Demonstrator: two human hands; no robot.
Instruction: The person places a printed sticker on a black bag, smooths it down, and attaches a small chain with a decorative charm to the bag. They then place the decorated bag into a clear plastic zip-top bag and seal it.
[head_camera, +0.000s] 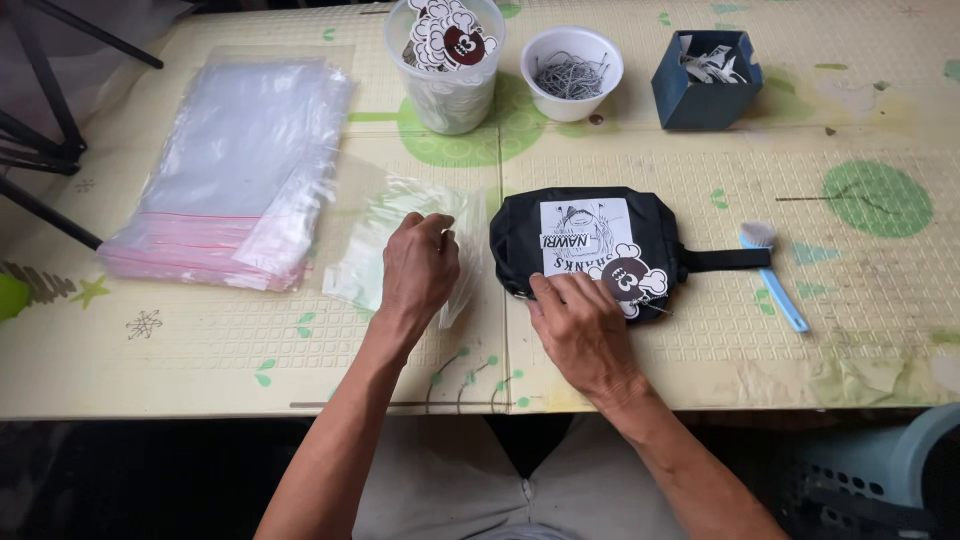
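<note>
the black pouch (590, 245) lies flat on the desk (200, 350), directly under the right hand (580, 325), whose fingers press flat and spread on its near edge beside the hanging tag (632, 283). it looks soft, light fabric, likely to fold if lifted by one corner; the side strap (725, 260) offers a firmer hold. the left hand (418, 268) pinches a thin clear bag (400, 235), fingers closed on it; the film looks slippery and limp. a stack of clear bags (230, 170) lies beyond the left hand.
</note>
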